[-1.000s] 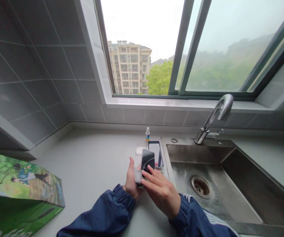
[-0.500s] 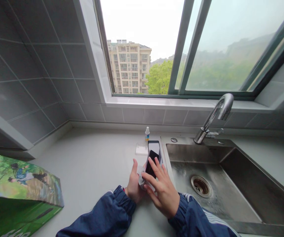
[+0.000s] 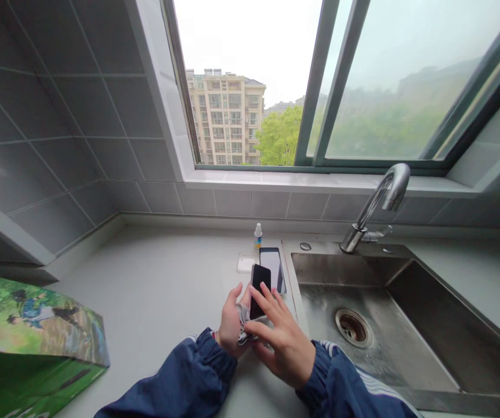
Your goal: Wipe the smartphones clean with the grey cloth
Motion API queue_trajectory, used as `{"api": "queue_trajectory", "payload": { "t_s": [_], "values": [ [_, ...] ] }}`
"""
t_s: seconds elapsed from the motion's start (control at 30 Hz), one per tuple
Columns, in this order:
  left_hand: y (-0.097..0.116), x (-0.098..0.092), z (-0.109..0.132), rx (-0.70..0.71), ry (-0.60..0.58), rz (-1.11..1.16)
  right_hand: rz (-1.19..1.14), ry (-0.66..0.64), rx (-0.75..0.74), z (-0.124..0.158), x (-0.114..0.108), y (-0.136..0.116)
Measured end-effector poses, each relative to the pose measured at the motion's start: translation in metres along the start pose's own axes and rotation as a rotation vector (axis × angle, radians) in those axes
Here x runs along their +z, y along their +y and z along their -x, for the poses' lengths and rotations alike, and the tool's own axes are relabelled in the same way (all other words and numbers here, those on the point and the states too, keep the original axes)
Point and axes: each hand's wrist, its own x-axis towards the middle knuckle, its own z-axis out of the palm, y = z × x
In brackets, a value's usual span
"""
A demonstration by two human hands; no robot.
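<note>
As the left hand (image 3: 231, 320) clasped a black phone (image 3: 260, 284) and cloth (image 3: 243, 323), the right hand (image 3: 281, 347) pressed open-fingered against it, near a second phone (image 3: 272, 269) on the desk (image 3: 167, 278).

Two hands (image 3: 282, 348), two phones (image 3: 260, 290), one cloth (image 3: 243, 322), one small bottle (image 3: 257, 237), one clear flat square (image 3: 245, 262), one steel sink (image 3: 341, 268), one faucet (image 3: 374, 212), one printed bag (image 3: 32, 325).

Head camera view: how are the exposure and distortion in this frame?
In the head view, the window is blown out to pale white, the tiled wall bows with wide-angle distortion, the steel sink shows soft glare, and the phone looks fairly sharp.
</note>
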Motion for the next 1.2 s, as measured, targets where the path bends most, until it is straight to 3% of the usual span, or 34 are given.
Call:
{"api": "queue_trajectory", "payload": {
  "t_s": [0.3, 0.6, 0.93, 1.2],
  "values": [
    [0.0, 0.005, 0.002, -0.029, 0.013, -0.099, 0.035, -0.009, -0.025, 0.001, 0.003, 0.001],
    [0.001, -0.004, -0.005, -0.019, -0.028, -0.118, 0.021, -0.064, 0.008, 0.001, 0.0, -0.001],
    [-0.005, -0.002, -0.002, -0.053, -0.047, -0.081, 0.03, 0.015, -0.037, -0.001, 0.0, -0.003],
    [0.007, 0.0, 0.002, -0.042, -0.019, -0.081, 0.057, 0.0, 0.005, 0.0, 0.001, 0.001]
  ]
}}
